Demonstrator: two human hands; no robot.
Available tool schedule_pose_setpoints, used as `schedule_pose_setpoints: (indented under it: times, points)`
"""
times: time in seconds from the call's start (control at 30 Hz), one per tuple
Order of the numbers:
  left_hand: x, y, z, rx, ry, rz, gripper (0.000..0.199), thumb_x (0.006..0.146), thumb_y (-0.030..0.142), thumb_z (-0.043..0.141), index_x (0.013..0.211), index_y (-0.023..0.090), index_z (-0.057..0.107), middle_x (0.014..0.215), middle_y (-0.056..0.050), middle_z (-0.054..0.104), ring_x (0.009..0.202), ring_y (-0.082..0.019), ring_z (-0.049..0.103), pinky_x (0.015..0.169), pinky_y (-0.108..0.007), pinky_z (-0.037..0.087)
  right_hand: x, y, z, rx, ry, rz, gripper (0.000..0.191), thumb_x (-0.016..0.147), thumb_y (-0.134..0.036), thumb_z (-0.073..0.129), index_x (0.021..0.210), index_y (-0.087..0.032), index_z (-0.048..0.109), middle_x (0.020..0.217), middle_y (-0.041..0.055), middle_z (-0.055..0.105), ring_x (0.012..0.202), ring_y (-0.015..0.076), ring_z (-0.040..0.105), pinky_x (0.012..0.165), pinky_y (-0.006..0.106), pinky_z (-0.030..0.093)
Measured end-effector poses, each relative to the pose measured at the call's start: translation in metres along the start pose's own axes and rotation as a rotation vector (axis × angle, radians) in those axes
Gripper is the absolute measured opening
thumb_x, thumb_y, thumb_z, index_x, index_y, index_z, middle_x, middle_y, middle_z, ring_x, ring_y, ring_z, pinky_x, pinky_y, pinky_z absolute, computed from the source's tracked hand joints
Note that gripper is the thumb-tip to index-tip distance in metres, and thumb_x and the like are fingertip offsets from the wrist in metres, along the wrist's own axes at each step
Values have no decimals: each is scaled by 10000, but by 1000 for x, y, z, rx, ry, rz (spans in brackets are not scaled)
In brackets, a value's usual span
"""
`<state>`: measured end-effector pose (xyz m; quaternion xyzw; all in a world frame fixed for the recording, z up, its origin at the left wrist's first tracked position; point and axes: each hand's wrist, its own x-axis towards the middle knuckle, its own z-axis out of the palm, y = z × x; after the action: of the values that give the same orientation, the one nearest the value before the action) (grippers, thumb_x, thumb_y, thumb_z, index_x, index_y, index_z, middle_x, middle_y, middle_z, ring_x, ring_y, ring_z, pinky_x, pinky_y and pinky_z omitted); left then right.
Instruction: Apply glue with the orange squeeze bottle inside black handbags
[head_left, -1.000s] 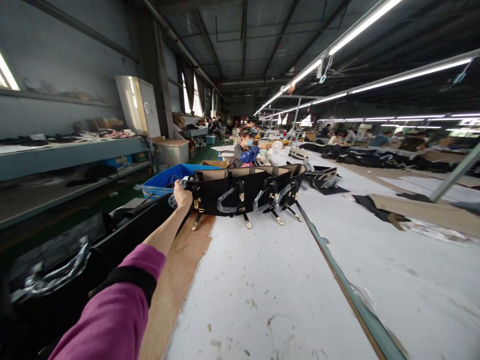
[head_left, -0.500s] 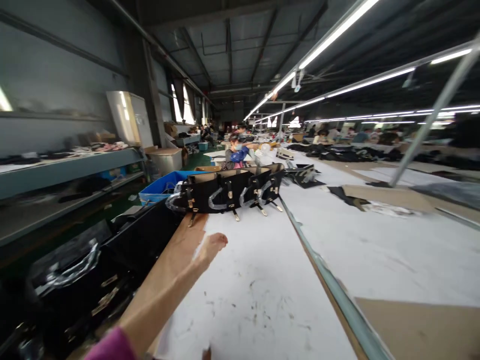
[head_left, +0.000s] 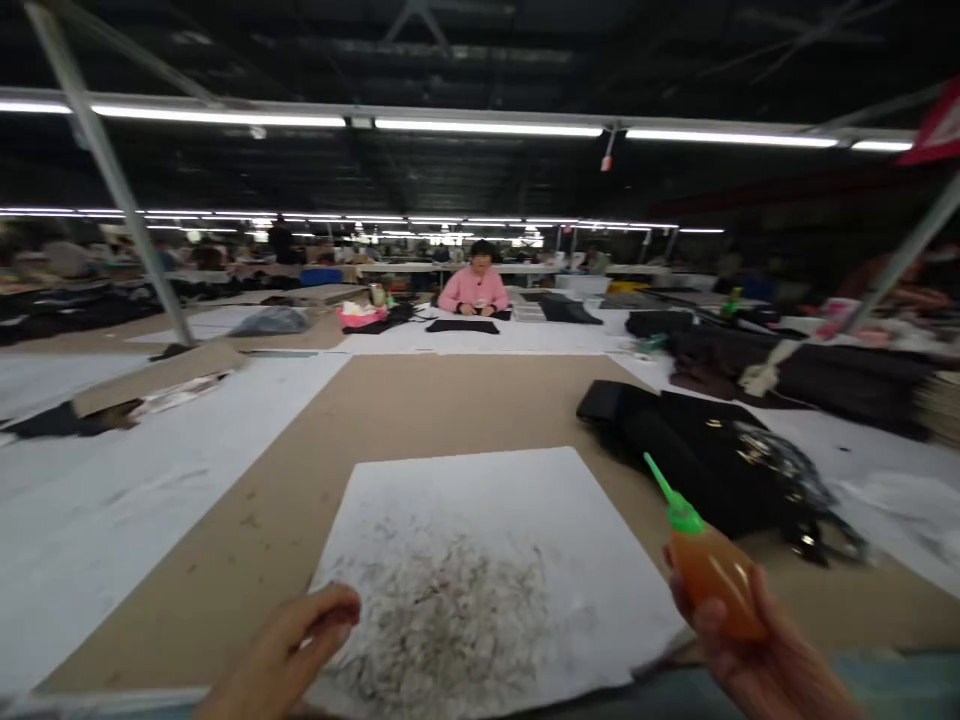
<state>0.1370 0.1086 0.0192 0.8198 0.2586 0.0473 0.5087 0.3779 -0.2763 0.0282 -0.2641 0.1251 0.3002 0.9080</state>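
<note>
My right hand (head_left: 750, 650) is wrapped round an orange squeeze bottle (head_left: 718, 575) with a green pointed nozzle, which tilts up and to the left. At the lower left my left hand (head_left: 289, 645) holds nothing; its fingers are loosely bent, with a gap between thumb and forefinger. It is over the left edge of a white sheet (head_left: 555, 500) covered with dark smudges. Just beyond the bottle lies a pile of black bag pieces (head_left: 697, 450) with gold fittings and clear plastic wrapping.
Brown board (head_left: 435, 400) covers the table under the sheet. Dark rolled material (head_left: 810, 375) lies at the right, and black scraps (head_left: 97, 415) at the left. Across the table sits a person in a pink top (head_left: 474, 290) near a pink basket (head_left: 361, 316). Slanting metal posts (head_left: 120, 190) stand on both sides.
The view has swung to the right, from the row of black bags to the smudged sheet. The orange bottle in my right hand has come into sight. My left hand now sits lower.
</note>
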Motion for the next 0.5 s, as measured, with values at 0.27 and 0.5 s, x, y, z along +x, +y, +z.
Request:
schedule_pose_setpoints:
  times: [0.27,0.5]
  points:
    - [142,127,140,-261,-485,-45,189,648,272,543,786,147,576,803,-52,623,755,-180,580,667,-291,456,-16,-62,-48,222,158,-221,712,536,23,836,1131,-288,601,1155,75,598,930,274,613,582,247,569]
    - [219,176,261,-642,-400,-270,270,585,224,724,754,150,526,755,-49,594,656,-161,580,661,-305,464,-7,-87,-82,287,244,-289,801,491,24,855,1156,-336,589,1194,89,578,909,277,620,555,254,567]
